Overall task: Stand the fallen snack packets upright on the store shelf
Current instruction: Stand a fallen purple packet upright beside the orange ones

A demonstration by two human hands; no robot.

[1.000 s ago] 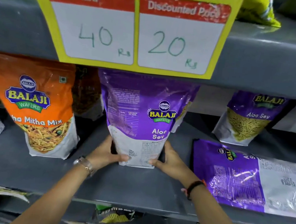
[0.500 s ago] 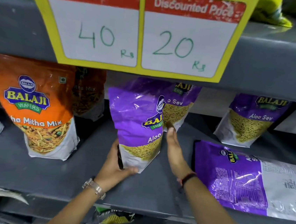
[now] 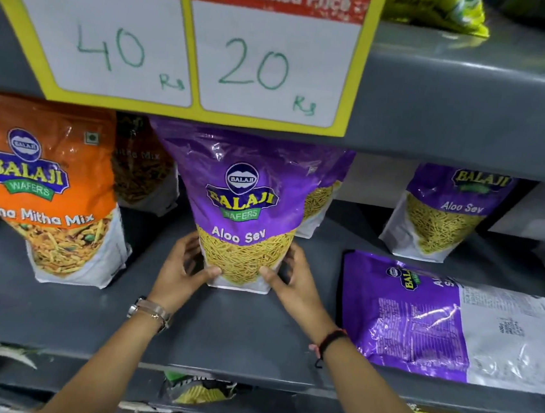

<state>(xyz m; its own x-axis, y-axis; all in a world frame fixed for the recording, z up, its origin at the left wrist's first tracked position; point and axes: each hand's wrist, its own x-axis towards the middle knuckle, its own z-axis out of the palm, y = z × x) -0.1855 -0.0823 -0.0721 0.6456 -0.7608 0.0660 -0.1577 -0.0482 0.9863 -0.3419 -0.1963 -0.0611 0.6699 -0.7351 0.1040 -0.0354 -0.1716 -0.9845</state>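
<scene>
Packet of Aloo Sev (image 3: 247, 210) stands upright between my left hand (image 3: 183, 271) and right hand (image 3: 293, 279), both clasping its lower corners on the shelf (image 3: 234, 330). Just right of my right hand, another purple packet (image 3: 447, 322) lies flat; I judge it remains.

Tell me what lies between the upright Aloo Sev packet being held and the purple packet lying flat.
In the head view, only the right hand and bare grey shelf separate the held packet from the flat packet.
</scene>
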